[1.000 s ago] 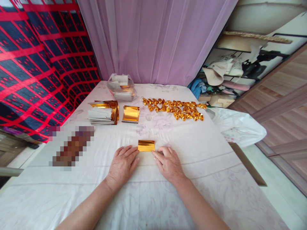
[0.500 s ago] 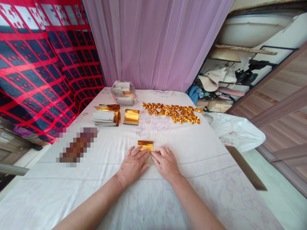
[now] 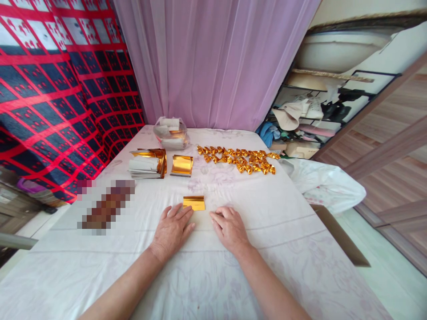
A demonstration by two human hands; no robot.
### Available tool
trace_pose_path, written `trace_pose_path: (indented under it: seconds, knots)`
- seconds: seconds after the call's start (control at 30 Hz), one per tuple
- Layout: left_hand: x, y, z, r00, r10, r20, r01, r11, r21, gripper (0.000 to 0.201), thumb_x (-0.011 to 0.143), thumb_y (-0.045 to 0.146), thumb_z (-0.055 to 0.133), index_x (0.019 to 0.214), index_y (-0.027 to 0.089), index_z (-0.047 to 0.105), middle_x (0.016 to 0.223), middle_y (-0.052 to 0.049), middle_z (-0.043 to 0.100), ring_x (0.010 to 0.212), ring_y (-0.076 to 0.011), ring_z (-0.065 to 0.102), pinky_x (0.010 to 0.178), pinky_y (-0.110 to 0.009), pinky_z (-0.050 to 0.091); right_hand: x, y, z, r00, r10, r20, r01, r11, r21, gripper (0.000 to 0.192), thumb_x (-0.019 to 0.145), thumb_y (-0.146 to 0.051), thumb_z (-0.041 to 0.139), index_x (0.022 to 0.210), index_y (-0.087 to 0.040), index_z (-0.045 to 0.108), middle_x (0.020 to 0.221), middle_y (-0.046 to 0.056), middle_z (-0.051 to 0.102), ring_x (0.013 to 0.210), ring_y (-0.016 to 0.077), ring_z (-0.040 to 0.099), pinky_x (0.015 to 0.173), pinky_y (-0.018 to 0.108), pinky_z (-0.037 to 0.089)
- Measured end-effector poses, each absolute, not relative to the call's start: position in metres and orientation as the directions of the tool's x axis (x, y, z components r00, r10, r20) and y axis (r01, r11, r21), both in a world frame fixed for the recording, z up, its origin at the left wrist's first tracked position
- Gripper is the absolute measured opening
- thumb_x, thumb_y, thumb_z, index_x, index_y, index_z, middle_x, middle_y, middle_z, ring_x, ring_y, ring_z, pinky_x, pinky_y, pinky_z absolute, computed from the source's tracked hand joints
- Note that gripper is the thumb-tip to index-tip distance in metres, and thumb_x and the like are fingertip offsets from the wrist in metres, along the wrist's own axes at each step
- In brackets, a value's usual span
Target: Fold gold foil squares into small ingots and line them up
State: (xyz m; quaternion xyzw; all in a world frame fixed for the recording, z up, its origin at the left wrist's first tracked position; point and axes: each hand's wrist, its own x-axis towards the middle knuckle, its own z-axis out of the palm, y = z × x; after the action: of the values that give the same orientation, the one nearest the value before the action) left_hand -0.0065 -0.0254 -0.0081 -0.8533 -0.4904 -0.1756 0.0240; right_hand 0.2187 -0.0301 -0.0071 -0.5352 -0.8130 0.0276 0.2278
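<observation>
Folded gold foil sheet (image 3: 194,203) flat on white tablecloth (image 3: 283,231), w/ left hand (image 3: 171,231) just below-left, fingertips at its edge, and right hand (image 3: 229,229) below-right, apart; both palms down, fingers extended, gripping nothing.

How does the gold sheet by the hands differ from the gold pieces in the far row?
The gold sheet lies flat as a plain rectangle; the gold pieces are pinched into small bow-like shapes. The sheet is single and lies near, just beyond the left hand and right hand; the pieces are many, clustered in rows farther back. Both are shiny gold foil on the white cloth.
</observation>
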Motion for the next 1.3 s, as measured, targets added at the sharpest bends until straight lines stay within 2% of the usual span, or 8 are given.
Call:
trace_pose_path:
  seconds: [0.17, 0.3, 0.4, 0.63, 0.83, 1.1, 1.17, 1.3]
  knots:
    - [-0.014, -0.022, -0.01, 0.49, 0.818, 0.302, 0.822, -0.549, 0.154, 0.037, 0.095, 0.036, 0.046, 0.125, 0.021, 0.06, 0.128, -0.007, 0.064, 0.123, -0.0266, 0.053, 0.101, -0.046, 0.04, 0.219, -0.028, -0.008, -0.293, 0.892, 0.344, 0.859, 0.404, -0.316, 0.023, 0.086, -0.019, 0.06, 0.105, -0.026, 0.07, 0.097, 0.004, 0.064, 0.093, 0.0193, 0.055, 0.081, 0.032, 0.041]
    - [-0.013, -0.022, -0.009, 0.492, 0.819, 0.295, 0.818, -0.551, 0.166, 0.038, 0.093, 0.035, 0.05, 0.126, 0.019, 0.059, 0.129, -0.008, 0.063, 0.123, -0.0285, 0.053, 0.101, -0.048, 0.041, 0.219, -0.019, -0.009, -0.244, 0.911, 0.331, 0.859, 0.362, -0.361, 0.023, 0.087, -0.018, 0.056, 0.106, -0.023, 0.068, 0.096, 0.005, 0.066, 0.093, 0.0196, 0.058, 0.083, 0.032, 0.044]
    - [-0.013, -0.023, -0.008, 0.496, 0.816, 0.297, 0.814, -0.556, 0.17, 0.038, 0.093, 0.034, 0.05, 0.126, 0.018, 0.059, 0.13, -0.009, 0.063, 0.124, -0.0289, 0.053, 0.101, -0.049, 0.041, 0.217, -0.009, -0.011, -0.203, 0.928, 0.312, 0.843, 0.328, -0.427, 0.026, 0.088, -0.018, 0.053, 0.11, -0.02, 0.066, 0.099, 0.006, 0.068, 0.093, 0.0196, 0.061, 0.083, 0.032, 0.047]
    - [-0.014, -0.023, -0.01, 0.501, 0.803, 0.324, 0.804, -0.57, 0.169, 0.036, 0.094, 0.034, 0.049, 0.123, 0.018, 0.061, 0.13, -0.009, 0.062, 0.124, -0.0289, 0.053, 0.101, -0.048, 0.042, 0.207, 0.007, -0.012, -0.096, 0.962, 0.255, 0.752, 0.238, -0.615, 0.032, 0.085, -0.02, 0.055, 0.116, -0.02, 0.062, 0.1, 0.004, 0.068, 0.076, 0.0141, 0.063, 0.072, 0.026, 0.048]
    - [-0.015, -0.021, -0.013, 0.519, 0.791, 0.324, 0.794, -0.587, 0.16, 0.037, 0.094, 0.037, 0.048, 0.123, 0.019, 0.062, 0.131, -0.008, 0.062, 0.124, -0.03, 0.053, 0.101, -0.048, 0.042, 0.2, 0.009, -0.008, -0.086, 0.976, 0.202, 0.763, 0.195, -0.617, 0.027, 0.084, -0.021, 0.057, 0.109, -0.022, 0.067, 0.102, 0.004, 0.069, 0.08, 0.0147, 0.064, 0.076, 0.026, 0.047]
    - [-0.015, -0.021, -0.012, 0.525, 0.787, 0.324, 0.788, -0.593, 0.166, 0.037, 0.094, 0.036, 0.049, 0.123, 0.017, 0.062, 0.13, -0.009, 0.062, 0.124, -0.0315, 0.053, 0.1, -0.05, 0.042, 0.195, 0.009, -0.007, -0.09, 0.973, 0.214, 0.752, 0.207, -0.626, 0.02, 0.085, -0.02, 0.057, 0.099, -0.024, 0.07, 0.1, 0.002, 0.07, 0.085, 0.015, 0.064, 0.08, 0.025, 0.046]
    - [-0.015, -0.021, -0.012, 0.527, 0.787, 0.321, 0.787, -0.594, 0.165, 0.037, 0.094, 0.036, 0.049, 0.123, 0.017, 0.062, 0.13, -0.009, 0.062, 0.124, -0.0315, 0.053, 0.1, -0.05, 0.043, 0.195, 0.009, -0.007, -0.08, 0.974, 0.213, 0.759, 0.198, -0.62, 0.021, 0.085, -0.02, 0.057, 0.101, -0.023, 0.07, 0.1, 0.003, 0.07, 0.086, 0.0155, 0.064, 0.081, 0.026, 0.046]
    - [-0.014, -0.021, -0.011, 0.529, 0.79, 0.311, 0.792, -0.591, 0.154, 0.037, 0.093, 0.036, 0.05, 0.123, 0.017, 0.062, 0.131, -0.009, 0.062, 0.124, -0.0316, 0.052, 0.099, -0.05, 0.043, 0.193, 0.011, -0.007, -0.063, 0.978, 0.198, 0.784, 0.171, -0.597, 0.036, 0.083, -0.02, 0.057, 0.119, -0.02, 0.064, 0.104, 0.006, 0.068, 0.081, 0.0161, 0.063, 0.079, 0.028, 0.048]
